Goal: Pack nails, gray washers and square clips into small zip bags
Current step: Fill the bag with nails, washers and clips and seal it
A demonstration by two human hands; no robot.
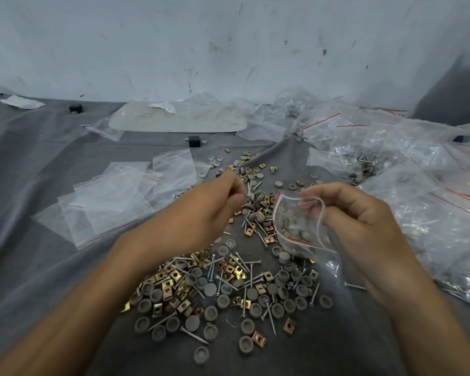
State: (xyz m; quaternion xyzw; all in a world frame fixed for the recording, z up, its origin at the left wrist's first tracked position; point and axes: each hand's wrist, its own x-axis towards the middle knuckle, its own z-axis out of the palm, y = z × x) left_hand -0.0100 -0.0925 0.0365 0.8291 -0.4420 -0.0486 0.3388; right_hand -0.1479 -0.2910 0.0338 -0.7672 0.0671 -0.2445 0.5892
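Observation:
A loose pile of silver nails, round gray washers and brass-coloured square clips lies on the grey cloth between my forearms. My right hand pinches the rim of a small zip bag, holding its mouth open to the left; washers and clips show through the plastic. My left hand hovers just left of the bag's mouth with fingers curled, pinching small silvery pieces at the fingertips. What they are is too blurred to tell.
Empty zip bags lie spread on the cloth to the left. Filled bags are heaped along the right side. A pale flat pad and a small black block sit further back, before the wall.

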